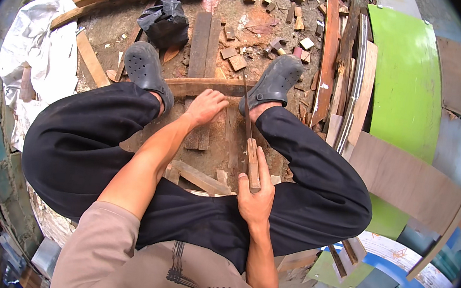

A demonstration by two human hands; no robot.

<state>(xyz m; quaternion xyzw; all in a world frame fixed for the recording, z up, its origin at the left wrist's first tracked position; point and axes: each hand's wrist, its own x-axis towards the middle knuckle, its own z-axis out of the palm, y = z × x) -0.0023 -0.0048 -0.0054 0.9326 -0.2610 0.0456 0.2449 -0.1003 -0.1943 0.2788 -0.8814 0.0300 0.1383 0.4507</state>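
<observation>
In my right hand (255, 200) is a handsaw (253, 160), gripped by its wooden handle. Its narrow blade points away from me and crosses a wooden strip (183, 87) beside my right clog. The strip lies crosswise between my feet, over a darker plank (200, 39) that runs away from me. My left hand (207, 107) presses on the strip to the left of the blade, its fingers curled over the wood. Grey clogs (147, 68) are on my feet, one near each end of the strip.
Small wood offcuts (237, 62) litter the ground ahead, near a hammer head (277, 44). A black plastic bag (166, 22) stands beyond my left foot. White cloth (41, 48) lies at left. Long boards and a green panel (409, 78) lie at right.
</observation>
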